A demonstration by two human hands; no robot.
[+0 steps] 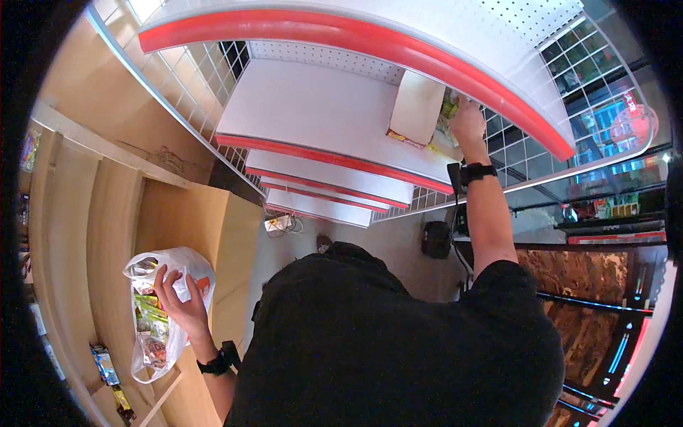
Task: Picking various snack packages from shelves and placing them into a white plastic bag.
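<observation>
My left hand (181, 304) is at the left, fingers apart and holding nothing, just over a white plastic bag (200, 261). Green and other coloured snack packets (152, 315) fill the bag, which rests on a wooden shelf unit. At the upper right, my right hand (469, 123) reaches onto a white shelf (315, 101) with a red front strip. It is at some green packets (447, 112) beside an open cardboard box (419, 104); its fingertips are partly hidden under the shelf above, so whether it grips one cannot be told.
A red-edged shelf (363, 37) overhangs my right hand. White wire grid panels (520, 139) close the rack's sides. Lower shelves (331, 171) step down below. A white power strip (277, 223) with cables lies on the floor. Blue and yellow packets (104, 363) lie at the lower left.
</observation>
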